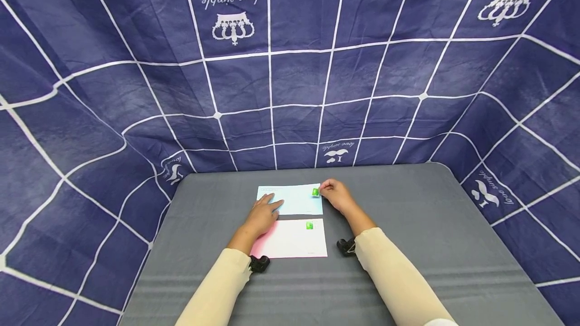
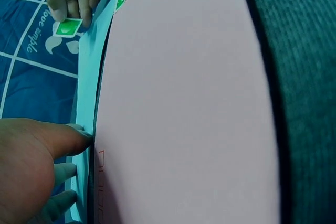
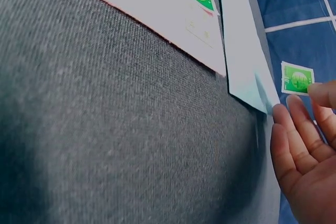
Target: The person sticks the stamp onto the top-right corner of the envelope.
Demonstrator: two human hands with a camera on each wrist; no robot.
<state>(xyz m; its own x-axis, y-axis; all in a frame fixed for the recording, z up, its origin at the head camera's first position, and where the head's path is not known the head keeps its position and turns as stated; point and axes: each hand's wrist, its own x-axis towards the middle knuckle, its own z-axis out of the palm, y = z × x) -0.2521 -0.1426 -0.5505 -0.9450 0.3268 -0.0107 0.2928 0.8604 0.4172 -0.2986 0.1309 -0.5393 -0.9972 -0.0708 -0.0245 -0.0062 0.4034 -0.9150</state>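
Observation:
A light blue envelope (image 1: 296, 205) lies at the back of the grey table, and a pink envelope (image 1: 290, 243) lies just in front of it. My left hand (image 1: 263, 215) rests on the blue envelope's left part with its fingers spread. Between thumb and finger, my right hand (image 1: 337, 196) pinches a green stamp (image 3: 297, 78) by its edge. The stamp is held just over the blue envelope's upper right corner and looks raised in both wrist views. Another green stamp (image 1: 309, 225) sits at the pink envelope's upper right, with a red border beside it in the right wrist view.
The grey cloth-covered table (image 1: 408, 245) extends around both envelopes. A blue curtain (image 1: 294, 79) with white lines encloses the back and sides. Black wrist cameras (image 1: 260, 264) hang below the cream sleeves (image 1: 222, 286).

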